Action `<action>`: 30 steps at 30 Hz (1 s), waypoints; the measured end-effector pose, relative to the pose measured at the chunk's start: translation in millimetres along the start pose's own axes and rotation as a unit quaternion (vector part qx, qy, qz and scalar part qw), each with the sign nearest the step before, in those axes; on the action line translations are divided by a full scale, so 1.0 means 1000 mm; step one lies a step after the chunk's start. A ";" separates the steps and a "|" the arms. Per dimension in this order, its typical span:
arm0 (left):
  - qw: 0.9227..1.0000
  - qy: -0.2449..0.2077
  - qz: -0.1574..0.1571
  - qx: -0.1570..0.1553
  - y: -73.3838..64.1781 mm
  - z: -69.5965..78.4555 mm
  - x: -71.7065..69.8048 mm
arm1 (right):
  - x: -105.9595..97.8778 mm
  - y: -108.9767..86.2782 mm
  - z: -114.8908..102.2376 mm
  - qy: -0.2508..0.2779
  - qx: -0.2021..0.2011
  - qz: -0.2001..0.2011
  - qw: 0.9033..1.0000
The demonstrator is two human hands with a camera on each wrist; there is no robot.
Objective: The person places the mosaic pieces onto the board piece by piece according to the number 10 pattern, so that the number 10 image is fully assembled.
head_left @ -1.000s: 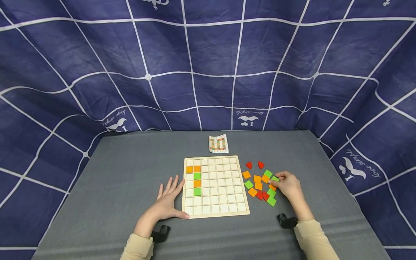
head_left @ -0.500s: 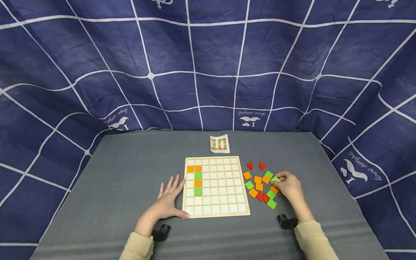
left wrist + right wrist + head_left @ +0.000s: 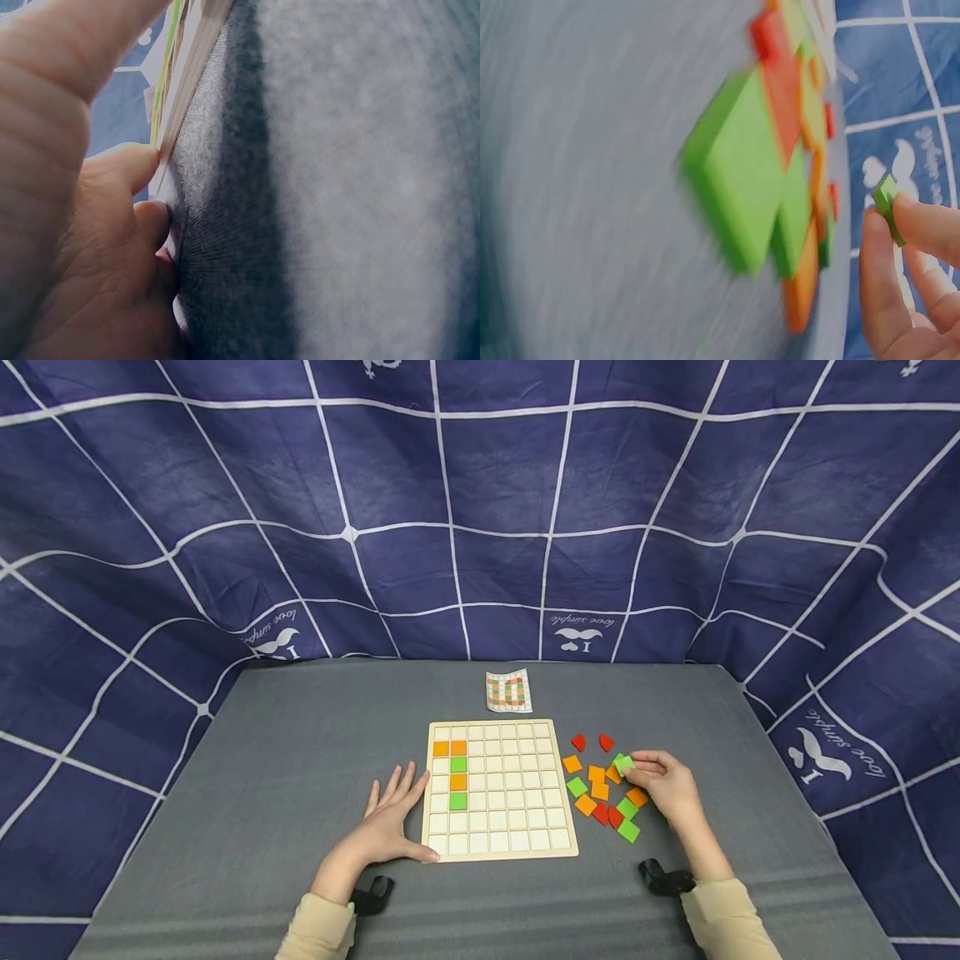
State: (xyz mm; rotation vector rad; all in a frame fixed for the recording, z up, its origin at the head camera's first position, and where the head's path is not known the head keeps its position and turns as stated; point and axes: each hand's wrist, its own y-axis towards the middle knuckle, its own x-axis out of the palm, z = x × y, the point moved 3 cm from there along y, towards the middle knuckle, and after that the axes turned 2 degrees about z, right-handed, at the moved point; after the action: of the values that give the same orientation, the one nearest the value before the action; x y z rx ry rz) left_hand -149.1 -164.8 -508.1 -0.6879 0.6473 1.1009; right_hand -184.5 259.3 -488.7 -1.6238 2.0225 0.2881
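My right hand [image 3: 666, 787] pinches a green square tile [image 3: 887, 202] between thumb and fingertips, lifted off the table in the right wrist view. In the head view that tile overlaps the far side of the loose tile pile. My left hand [image 3: 386, 827] lies with spread fingers at the left edge of a pale wooden grid board [image 3: 501, 858], its thumb at the near left corner. Two orange tiles [image 3: 441, 749] sit side by side on the board. Below the right one, a green, an orange [image 3: 458, 782] and a green tile run down the same column.
Loose orange, green and red tiles [image 3: 600, 792] lie right of the board, some touching. Two red pieces with pointed ends [image 3: 606, 742] lie behind them. A small patterned card [image 3: 508, 692] rests beyond the board. A blue gridded cloth [image 3: 495, 527] hangs behind the grey table [image 3: 337, 718].
My right hand has picked up the green tile from the right side of the pile and moved it slightly up and left. My left hand stays at the board.
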 end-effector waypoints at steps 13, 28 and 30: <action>1.000 0.003 0.000 -0.001 0.001 -0.002 0.001 | 0.057 -0.021 -0.043 0.162 -0.005 -0.113 0.980; 1.000 0.015 -0.001 -0.011 0.003 -0.005 0.003 | 0.159 -0.058 -0.078 0.149 -0.066 -0.232 0.959; 1.000 0.013 0.000 -0.011 0.003 -0.004 0.002 | 0.167 -0.062 -0.082 0.131 -0.082 -0.234 0.960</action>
State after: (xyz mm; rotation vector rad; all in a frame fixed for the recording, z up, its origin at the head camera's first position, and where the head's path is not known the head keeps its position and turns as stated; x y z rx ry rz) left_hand -151.8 -165.2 -512.8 -0.7220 0.6596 1.1018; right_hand -170.8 63.9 -497.0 -2.2868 1.7516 0.0688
